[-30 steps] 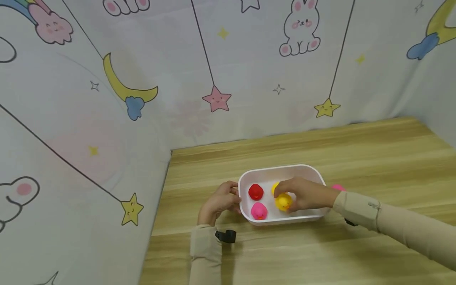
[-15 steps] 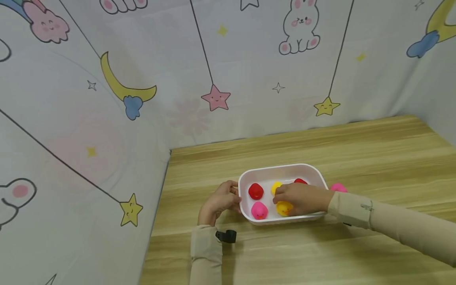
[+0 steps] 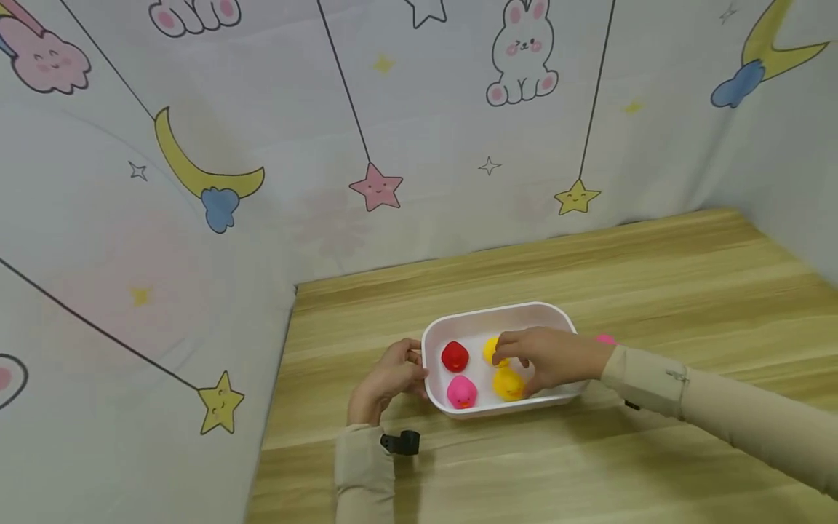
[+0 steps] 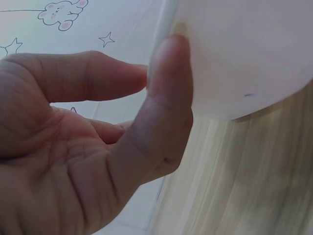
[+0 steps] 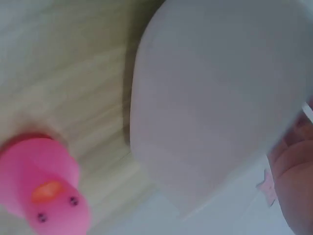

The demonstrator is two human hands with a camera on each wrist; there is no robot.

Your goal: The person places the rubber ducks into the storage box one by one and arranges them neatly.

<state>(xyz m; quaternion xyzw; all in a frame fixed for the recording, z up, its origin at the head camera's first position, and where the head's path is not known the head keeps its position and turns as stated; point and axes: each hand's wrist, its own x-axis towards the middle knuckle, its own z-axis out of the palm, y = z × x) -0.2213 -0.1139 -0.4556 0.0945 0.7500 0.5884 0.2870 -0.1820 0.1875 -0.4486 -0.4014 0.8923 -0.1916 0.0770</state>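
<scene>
A white plastic tub stands on the table with toy ducks in it. Inside at left are a red duck and a pink duck; two yellow ducks, one at the back and one in front, lie right of them. My left hand holds the tub's left end, thumb and a finger pinching its rim. Over the tub's right half, my right hand has thumb and fingers spread apart beside the yellow ducks, with nothing between them. It hides the tub's right part.
Outside the tub's right end, another pink duck sits on the wooden table. A white curtain with printed stars and bunnies borders the table at the back and left.
My right hand lowers the front yellow duck to the tub floor, then spreads its fingers off it. A red duck briefly seen behind that hand is hidden now. The head view shifts slightly.
</scene>
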